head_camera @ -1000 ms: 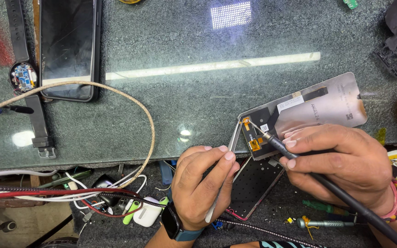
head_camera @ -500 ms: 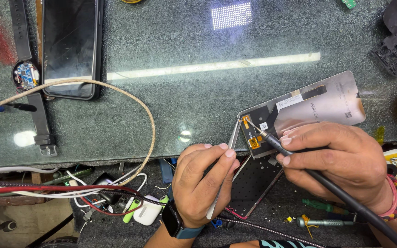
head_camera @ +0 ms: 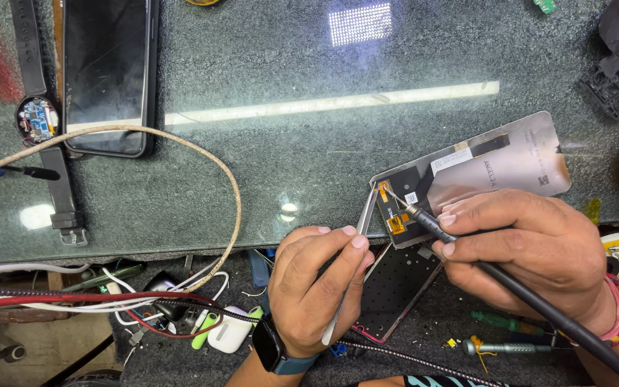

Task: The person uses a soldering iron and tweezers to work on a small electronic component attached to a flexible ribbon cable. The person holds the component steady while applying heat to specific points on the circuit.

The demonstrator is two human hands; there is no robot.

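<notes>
Fixing the phone screen [head_camera: 496, 168] at the desk edge: you're on the solder step. Your right hand [head_camera: 531, 251] fingers are clamped on the iron [head_camera: 424, 222], tip on the orange strip [head_camera: 393, 215]. Left hand [head_camera: 317, 287] fingers pinch tweezers [head_camera: 362, 215] just beside it. Next move needs a steady tip & light touch.

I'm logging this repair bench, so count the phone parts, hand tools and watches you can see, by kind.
Phones and screen panels: 2, the black phone and the screen panel.
Tools in hand: 2, tweezers in the left hand, soldering iron in the right hand.
Watches: 2, the opened watch and the wrist smartwatch.
Total: 6
</notes>
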